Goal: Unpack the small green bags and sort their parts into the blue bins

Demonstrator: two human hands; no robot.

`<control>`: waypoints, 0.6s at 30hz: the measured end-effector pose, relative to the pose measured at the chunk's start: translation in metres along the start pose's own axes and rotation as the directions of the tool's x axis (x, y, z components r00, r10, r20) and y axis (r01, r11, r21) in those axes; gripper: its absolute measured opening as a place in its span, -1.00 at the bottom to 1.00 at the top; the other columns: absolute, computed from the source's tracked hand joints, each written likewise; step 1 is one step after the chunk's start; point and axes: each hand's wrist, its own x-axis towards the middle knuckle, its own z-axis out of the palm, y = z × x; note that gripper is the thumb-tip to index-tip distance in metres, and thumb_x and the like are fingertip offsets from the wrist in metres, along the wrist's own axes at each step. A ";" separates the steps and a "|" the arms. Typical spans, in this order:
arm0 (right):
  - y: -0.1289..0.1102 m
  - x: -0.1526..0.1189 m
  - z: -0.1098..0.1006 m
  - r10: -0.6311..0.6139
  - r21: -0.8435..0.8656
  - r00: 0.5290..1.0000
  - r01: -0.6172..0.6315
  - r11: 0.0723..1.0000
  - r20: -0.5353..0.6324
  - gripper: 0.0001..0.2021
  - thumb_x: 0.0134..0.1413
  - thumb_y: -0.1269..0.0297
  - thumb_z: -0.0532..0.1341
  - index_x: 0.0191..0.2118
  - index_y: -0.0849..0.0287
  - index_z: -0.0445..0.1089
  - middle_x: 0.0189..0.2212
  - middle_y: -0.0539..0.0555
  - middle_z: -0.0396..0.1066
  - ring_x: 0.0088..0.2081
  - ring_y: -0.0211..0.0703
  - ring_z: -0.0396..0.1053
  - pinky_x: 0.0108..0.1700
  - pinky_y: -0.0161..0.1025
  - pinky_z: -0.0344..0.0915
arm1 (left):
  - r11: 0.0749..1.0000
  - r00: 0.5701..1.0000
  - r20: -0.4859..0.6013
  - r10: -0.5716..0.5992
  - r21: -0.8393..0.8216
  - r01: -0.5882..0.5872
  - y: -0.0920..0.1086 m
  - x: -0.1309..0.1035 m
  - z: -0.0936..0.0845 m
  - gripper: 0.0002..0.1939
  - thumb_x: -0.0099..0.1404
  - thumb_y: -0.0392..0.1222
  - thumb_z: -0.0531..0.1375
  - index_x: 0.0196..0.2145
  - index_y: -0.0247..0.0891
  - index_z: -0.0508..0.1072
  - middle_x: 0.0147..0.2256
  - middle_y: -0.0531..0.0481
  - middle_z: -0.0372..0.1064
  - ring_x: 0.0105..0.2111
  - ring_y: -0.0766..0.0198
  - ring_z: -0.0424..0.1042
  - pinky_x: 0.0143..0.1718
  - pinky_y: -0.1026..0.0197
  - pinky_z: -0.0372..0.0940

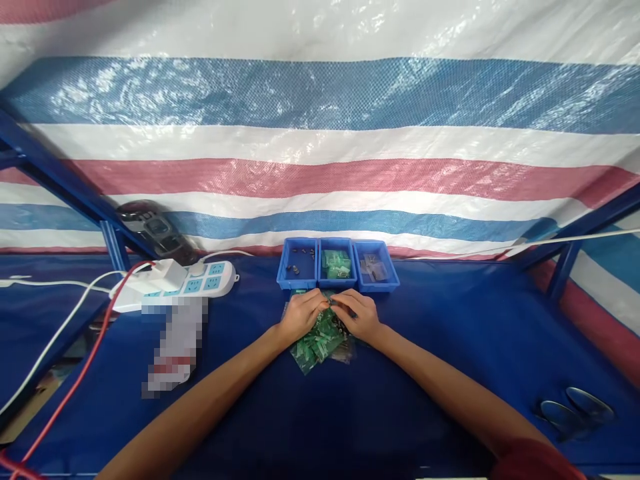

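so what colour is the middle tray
The middle tray is blue, best seen in the head view.

I'm watching two bare forearms, the left one (205,400) entering at the lower left of the frame and the right one (450,383) at the lower right, both narrowing smoothly toward slim wrists near the centre. At the lower right edge I'm seeing a dark red sleeve (533,461), its plain cloth ending in a rounded edge around the right arm. Beyond the wrists, the left hand (303,315) and right hand (361,315) are showing bare, with slender fingers.
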 end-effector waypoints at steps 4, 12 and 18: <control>0.002 -0.001 0.002 -0.060 -0.007 0.998 0.060 0.998 0.006 -0.87 0.15 0.34 0.17 -0.18 0.22 0.38 -0.34 0.14 0.43 -0.44 -0.25 0.37 -0.39 -0.32 0.35 | 1.000 1.000 0.004 0.019 -0.013 -0.018 0.001 0.001 -0.001 -0.68 0.40 -0.19 -0.07 -0.45 -0.31 0.33 -0.54 0.03 0.19 -0.55 0.38 0.19 -0.52 0.32 0.08; -0.001 0.000 0.000 0.025 0.030 0.998 -0.026 0.999 0.053 -0.85 0.19 0.30 0.12 -0.20 0.24 0.36 -0.39 0.12 0.37 -0.56 -0.30 0.26 -0.49 -0.30 0.28 | 1.000 1.000 -0.009 0.021 -0.004 -0.021 0.003 0.002 -0.002 -0.68 0.37 -0.20 -0.01 -0.54 -0.30 0.31 -0.59 0.05 0.20 -0.58 0.39 0.22 -0.54 0.32 0.11; 0.001 0.000 0.000 0.165 0.072 0.986 -0.166 0.984 0.018 -0.83 0.20 0.25 0.09 -0.21 0.22 0.36 -0.43 0.09 0.34 -0.55 -0.29 0.26 -0.53 -0.32 0.25 | 0.996 0.987 -0.140 -0.081 0.023 0.086 0.010 0.004 -0.006 -0.83 0.30 -0.27 0.10 -0.14 -0.27 0.39 -0.34 -0.04 0.43 -0.47 0.38 0.39 -0.44 0.34 0.28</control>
